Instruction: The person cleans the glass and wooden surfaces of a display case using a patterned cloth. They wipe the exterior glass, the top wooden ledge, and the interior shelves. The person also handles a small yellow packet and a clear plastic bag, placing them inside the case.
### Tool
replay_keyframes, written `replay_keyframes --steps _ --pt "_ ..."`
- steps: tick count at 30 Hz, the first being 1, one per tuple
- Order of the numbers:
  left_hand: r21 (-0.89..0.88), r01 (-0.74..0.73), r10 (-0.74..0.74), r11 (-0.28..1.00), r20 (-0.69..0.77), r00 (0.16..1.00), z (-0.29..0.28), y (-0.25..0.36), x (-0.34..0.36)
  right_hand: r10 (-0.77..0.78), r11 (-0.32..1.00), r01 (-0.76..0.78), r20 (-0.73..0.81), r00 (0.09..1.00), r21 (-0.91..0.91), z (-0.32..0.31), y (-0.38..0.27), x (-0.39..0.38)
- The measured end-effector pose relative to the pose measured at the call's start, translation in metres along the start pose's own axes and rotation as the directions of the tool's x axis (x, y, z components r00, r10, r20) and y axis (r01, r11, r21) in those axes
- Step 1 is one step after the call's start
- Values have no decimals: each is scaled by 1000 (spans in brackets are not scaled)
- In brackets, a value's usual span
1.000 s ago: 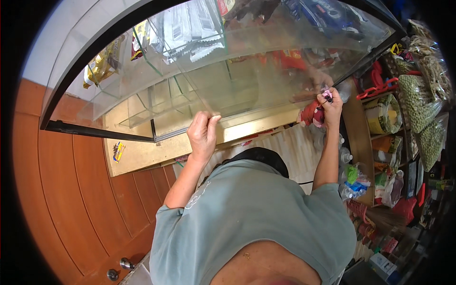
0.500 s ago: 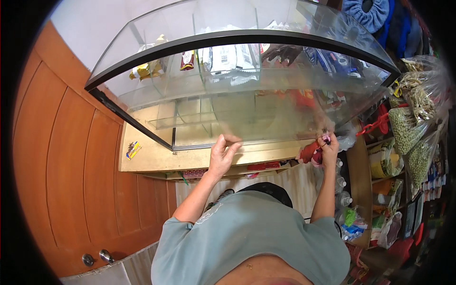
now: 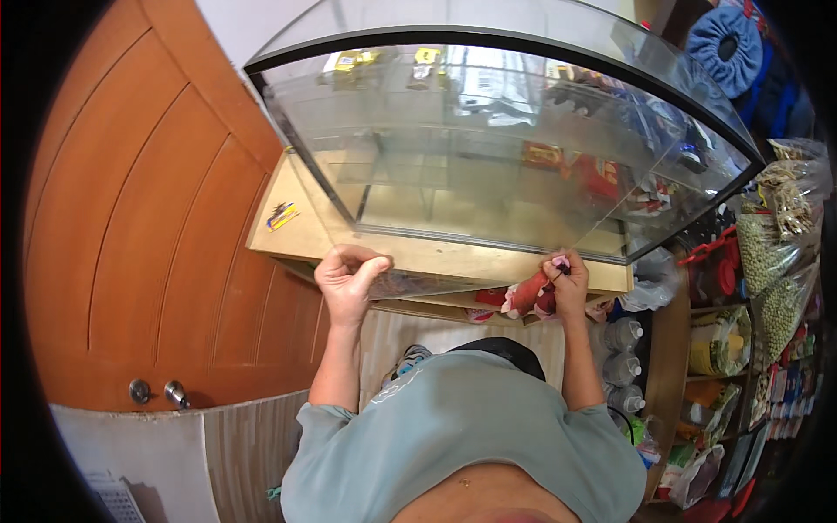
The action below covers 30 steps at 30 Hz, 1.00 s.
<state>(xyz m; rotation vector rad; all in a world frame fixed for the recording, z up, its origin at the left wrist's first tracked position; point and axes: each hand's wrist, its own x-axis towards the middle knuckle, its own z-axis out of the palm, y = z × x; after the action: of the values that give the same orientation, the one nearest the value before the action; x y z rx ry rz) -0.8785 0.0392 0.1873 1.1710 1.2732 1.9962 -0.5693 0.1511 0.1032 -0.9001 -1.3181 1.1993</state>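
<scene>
Glass pane between both hands has a barely traceable far edge.

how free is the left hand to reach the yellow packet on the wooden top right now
Probably not at once: the left hand seems to pinch a glass pane. Otherwise the way looks free, the yellow packet lying nearby outside the display case.

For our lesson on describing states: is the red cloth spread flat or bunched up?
Bunched up: the cloth shows crumpled folds, gathered in the right hand.
</scene>
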Motion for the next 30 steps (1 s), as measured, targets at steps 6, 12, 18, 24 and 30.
replay_keyframes --steps 6,12,18,24,30 --pt "88 -122 135 989 -161 978 -74 78 -3 1 998 -15 208 978 66 90 -35 -14" --pt "277 -285 334 917 -145 932 -165 168 1 -49 978 -45 436 899 202 187 -85 -23" --pt "574 -351 481 740 -87 872 -228 267 14 -206 978 189 556 805 88 263 -108 -7" --pt "850 -365 504 381 140 852 -227 356 33 -103 987 4 628 771 158 291 -120 -9" --pt "899 -438 449 17 385 807 -215 418 65 -66 998 34 702 709 60 283 -137 -14"
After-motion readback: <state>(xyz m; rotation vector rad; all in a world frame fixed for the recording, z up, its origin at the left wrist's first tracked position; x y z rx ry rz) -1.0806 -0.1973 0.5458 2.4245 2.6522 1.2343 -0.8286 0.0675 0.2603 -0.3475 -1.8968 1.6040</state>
